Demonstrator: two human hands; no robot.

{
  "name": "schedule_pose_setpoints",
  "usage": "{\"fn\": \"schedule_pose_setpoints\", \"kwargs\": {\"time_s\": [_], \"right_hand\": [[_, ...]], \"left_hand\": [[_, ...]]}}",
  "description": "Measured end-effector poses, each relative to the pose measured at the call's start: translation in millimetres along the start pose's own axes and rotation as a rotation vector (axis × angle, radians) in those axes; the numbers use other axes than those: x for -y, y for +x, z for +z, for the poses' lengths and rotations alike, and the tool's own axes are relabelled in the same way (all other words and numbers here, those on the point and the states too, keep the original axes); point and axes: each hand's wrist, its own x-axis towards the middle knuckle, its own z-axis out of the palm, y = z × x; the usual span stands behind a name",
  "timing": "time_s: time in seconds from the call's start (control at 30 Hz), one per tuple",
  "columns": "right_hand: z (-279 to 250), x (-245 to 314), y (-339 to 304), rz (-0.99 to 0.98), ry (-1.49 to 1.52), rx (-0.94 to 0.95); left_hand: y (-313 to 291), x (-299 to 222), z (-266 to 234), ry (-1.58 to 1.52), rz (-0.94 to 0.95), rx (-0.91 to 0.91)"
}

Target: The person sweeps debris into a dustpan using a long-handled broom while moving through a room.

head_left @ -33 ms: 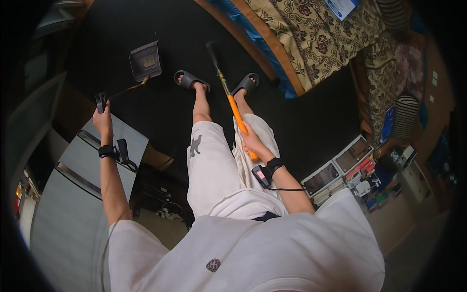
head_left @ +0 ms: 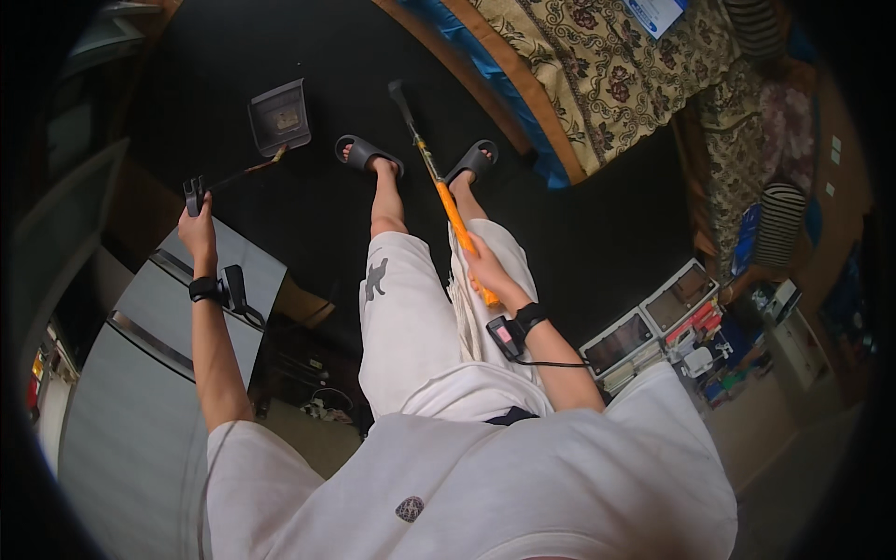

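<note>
My left hand (head_left: 198, 233) is closed around the dark grip at the top of a long-handled dustpan. The grey dustpan (head_left: 300, 110) rests on the dark floor, with some light-coloured debris in its pan. In my right hand (head_left: 489, 271) is the orange handle of a broom (head_left: 453, 215), gripped near its upper end. The broom slants away from me between my feet. Its narrow dark head (head_left: 399, 94) is at the floor, to the right of the dustpan and apart from it.
At the far right stands a bed with a patterned cover (head_left: 607, 79). A pale grey refrigerator-like cabinet (head_left: 140, 392) is close on my left. White-framed drawers (head_left: 621, 341) are at the right. My grey sandals (head_left: 369, 156) stand between the dustpan and the bed.
The broom's head has shifted slightly left and looks sharper than before. My right hand has moved only a little. My left hand and the dustpan stay in place.
</note>
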Motion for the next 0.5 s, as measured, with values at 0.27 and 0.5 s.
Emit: {"fn": "schedule_pose_setpoints", "kwargs": {"time_s": [0.27,0.5], "right_hand": [[-51,9,-15,-0.112,-0.117,-0.081],[-83,8,10,-0.119,-0.400,-0.320]], "left_hand": [[8,-5,-4,0.018,-0.020,0.000],[15,-4,-10,-0.032,-0.006,0.015]]}}
